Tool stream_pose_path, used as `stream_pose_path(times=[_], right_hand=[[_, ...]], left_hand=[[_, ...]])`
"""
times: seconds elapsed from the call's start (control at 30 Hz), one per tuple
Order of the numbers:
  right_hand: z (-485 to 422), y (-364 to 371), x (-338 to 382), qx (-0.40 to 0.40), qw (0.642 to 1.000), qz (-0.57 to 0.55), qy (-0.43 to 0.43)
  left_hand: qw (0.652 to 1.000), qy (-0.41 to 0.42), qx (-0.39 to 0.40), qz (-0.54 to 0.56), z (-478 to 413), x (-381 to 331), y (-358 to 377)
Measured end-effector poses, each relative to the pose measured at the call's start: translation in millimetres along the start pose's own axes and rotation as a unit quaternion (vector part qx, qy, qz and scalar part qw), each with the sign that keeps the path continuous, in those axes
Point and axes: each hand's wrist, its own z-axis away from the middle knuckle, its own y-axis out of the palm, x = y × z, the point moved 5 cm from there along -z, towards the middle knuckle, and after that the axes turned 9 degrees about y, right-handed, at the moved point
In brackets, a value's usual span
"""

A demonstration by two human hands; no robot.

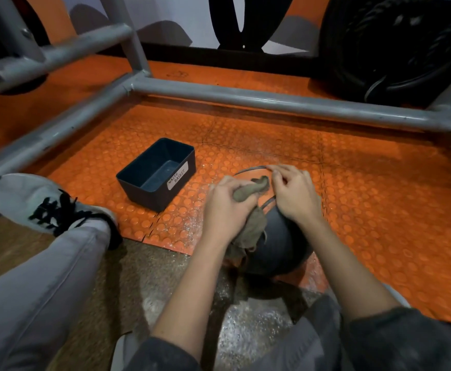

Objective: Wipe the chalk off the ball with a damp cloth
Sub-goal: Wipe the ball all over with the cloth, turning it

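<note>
"WASTE BASKET" — handwritten white label on dark bin

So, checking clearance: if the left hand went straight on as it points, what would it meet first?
Likely the thin grey loop just beyond the left hand, though depth is unclear.

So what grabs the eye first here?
The bright orange studded mat. At centre, the left hand grips a brownish cloth over a dark ball while the right hand pinches its grey loop. A dark bin labelled WASTE BASKET sits left of them.
</note>
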Motion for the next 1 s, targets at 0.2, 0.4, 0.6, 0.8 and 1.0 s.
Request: stream_pose_path(times=[0.2,0.4,0.6,0.8,1.0], right_hand=[[11,-3,-4,-0.010,1.000,-0.014,-0.020],[69,-8,13,-0.107,0.989,0.024,-0.095],[25,-20,-1,0.007,0.995,0.045,-0.090],[26,-11,-21,0.094,0.994,-0.052,-0.016],[37,-16,-11,0.071,0.995,-0.059,-0.027]], left_hand=[[0.999,-0.021,-0.023,0.024,1,5,0],[0.977,-0.165,-0.117,0.064,-1,32,-18],[0.994,-0.093,-0.061,0.020,2,2,-2],[0.999,-0.005,-0.007,-0.047,9,-30,19],[0.995,-0.029,-0.042,-0.086,6,-12,4]])
